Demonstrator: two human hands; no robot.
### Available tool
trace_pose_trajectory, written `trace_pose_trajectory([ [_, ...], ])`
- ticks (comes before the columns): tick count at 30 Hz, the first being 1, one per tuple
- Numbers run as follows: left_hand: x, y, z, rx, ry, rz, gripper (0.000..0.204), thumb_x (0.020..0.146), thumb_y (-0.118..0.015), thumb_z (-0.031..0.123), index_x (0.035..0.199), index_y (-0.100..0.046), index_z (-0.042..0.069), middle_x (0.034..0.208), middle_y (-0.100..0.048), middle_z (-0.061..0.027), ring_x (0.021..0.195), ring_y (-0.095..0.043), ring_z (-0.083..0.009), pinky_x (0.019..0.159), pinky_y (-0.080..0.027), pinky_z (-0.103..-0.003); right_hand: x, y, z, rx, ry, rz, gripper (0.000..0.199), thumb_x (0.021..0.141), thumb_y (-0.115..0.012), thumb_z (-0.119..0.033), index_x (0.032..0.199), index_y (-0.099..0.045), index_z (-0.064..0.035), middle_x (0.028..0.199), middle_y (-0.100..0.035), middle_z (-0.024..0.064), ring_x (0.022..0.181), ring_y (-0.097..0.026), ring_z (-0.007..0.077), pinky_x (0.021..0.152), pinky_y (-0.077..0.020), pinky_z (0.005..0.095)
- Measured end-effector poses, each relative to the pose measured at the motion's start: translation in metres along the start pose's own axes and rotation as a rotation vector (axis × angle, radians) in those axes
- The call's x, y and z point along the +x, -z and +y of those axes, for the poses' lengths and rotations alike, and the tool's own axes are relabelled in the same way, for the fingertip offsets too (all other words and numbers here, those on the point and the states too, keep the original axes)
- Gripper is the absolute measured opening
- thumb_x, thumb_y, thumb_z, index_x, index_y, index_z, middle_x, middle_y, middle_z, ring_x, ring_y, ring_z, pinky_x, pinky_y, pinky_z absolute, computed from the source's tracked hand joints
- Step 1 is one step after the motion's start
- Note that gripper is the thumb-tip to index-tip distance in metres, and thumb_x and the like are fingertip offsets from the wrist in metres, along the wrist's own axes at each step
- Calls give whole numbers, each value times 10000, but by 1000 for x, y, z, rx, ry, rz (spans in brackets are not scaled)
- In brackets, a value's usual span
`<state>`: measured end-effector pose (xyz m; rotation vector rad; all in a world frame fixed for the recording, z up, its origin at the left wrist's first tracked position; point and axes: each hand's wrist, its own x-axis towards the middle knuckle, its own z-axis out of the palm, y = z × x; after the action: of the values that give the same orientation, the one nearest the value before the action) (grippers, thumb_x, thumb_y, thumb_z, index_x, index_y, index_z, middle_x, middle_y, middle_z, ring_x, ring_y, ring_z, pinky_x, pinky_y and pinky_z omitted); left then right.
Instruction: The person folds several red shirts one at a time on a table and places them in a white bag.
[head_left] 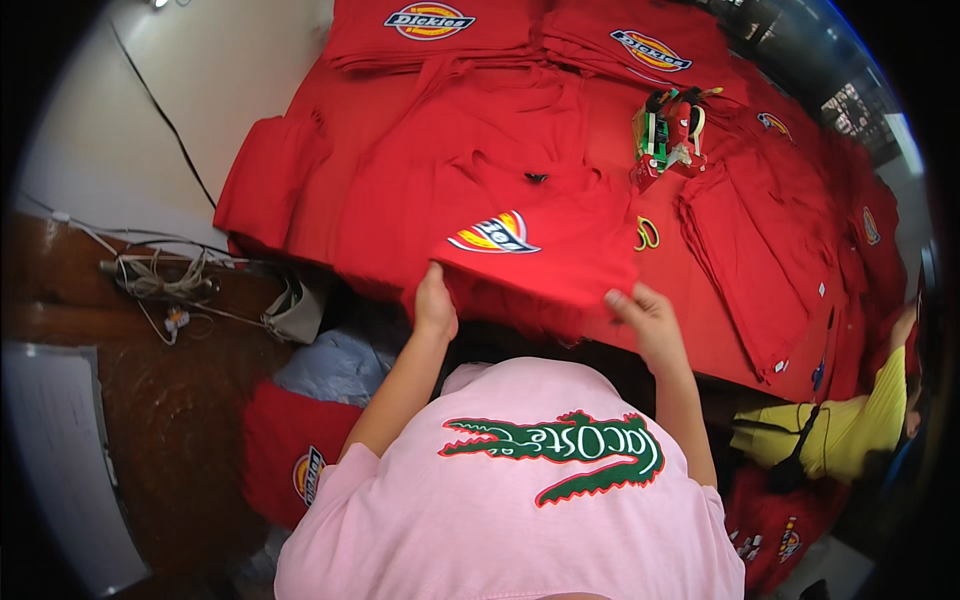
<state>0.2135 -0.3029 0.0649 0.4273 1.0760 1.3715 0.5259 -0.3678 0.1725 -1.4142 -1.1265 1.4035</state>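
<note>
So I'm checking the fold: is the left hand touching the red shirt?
Touching. The head view shows the left hand gripping the near edge of the folded red shirt, fingers tucked under the cloth.

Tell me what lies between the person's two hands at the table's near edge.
In the head view, the left hand and right hand each pinch the folded red cotton T-shirt; only its red hem fabric spans the stretch between them.

Bright even light, sharp centre, fisheye-bent dark rim.
</note>
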Motion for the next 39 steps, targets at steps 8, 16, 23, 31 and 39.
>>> trace_pose_trajectory([
  [8, 53, -30, 170, -231, 92, -336, 527, 1131, -383, 414, 1470, -528, 37, 1461, -614, -116, 1340, -589, -270, 1145, -469, -458, 26, -102, -15, -360, -80, -90, 233, 998, -707, -193, 1082, -740, 22, 991, -752, 97, 933, -694, 174, 857, -536, 325],
  [16, 82, -77, 267, 638, -176, -1132, 317, 965, -578, 211, 1181, -689, 8, 1138, -714, -113, 986, -691, -236, 853, -552, -385, 52, -117, -154, -486, 954, 189, 996, 667, -911, -161, 1561, -474, -124, 1560, -491, 126, 1485, -410, 315, 1224, -258, 485],
  [23, 55, -101, 234, 753, -397, -1446, 253, 918, -625, 168, 1071, -704, -16, 1053, -704, -137, 913, -674, -263, 796, -533, -391, -35, -129, -72, -480, 355, -117, 540, 696, -915, -214, 1182, -718, -84, 1083, -757, 124, 1111, -658, 319, 1040, -456, 443],
  [31, 2, -152, 145, 527, 404, -1207, 216, 1016, -573, 205, 1062, -666, 15, 1029, -700, -108, 895, -666, -225, 810, -523, -384, -262, -131, 28, -173, -122, 474, 452, 780, -827, -152, 1202, -712, -40, 1013, -768, 129, 973, -725, 241, 840, -553, 391],
  [39, -188, -148, -31, 655, 1127, -1680, 269, 1050, -575, 214, 1144, -682, -14, 1007, -727, -84, 963, -696, -226, 836, -552, -372, -528, -204, 115, -134, -427, 856, 579, 742, -860, -212, 1266, -677, -48, 1101, -748, 132, 1028, -700, 258, 901, -532, 380],
])
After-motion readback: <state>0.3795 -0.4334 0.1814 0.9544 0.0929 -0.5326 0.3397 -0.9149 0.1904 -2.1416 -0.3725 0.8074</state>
